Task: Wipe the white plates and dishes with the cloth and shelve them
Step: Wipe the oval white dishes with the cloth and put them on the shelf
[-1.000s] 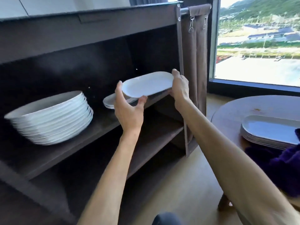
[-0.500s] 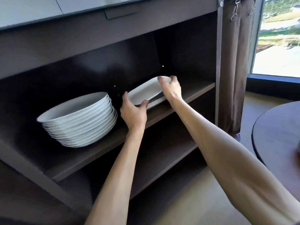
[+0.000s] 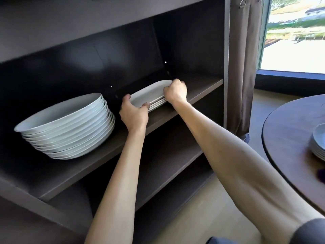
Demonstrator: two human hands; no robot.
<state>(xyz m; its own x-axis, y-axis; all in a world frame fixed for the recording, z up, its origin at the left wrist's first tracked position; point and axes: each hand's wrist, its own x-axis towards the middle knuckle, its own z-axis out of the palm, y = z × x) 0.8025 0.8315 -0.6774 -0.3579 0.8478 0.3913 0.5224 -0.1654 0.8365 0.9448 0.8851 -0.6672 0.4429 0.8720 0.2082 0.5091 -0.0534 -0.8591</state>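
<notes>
**Oblong white plate set on the shelf stack**

The oblong white plate [image 3: 150, 93] lies on top of a small stack of like plates [image 3: 158, 103] on the upper shelf [image 3: 202, 88], right of a tall stack of round plates [image 3: 65, 127]. The left hand [image 3: 134, 114] pinches its near-left end between thumb and fingers; the right hand [image 3: 175, 92] curls over its right edge. More plates [image 3: 318, 143] sit on the round table [image 3: 284, 131], far right.

Both bare arms reach forward. The left hand [image 3: 134, 115] pinches with thumb and fingers. The right hand [image 3: 175, 93] is curled, knuckles up.
</notes>
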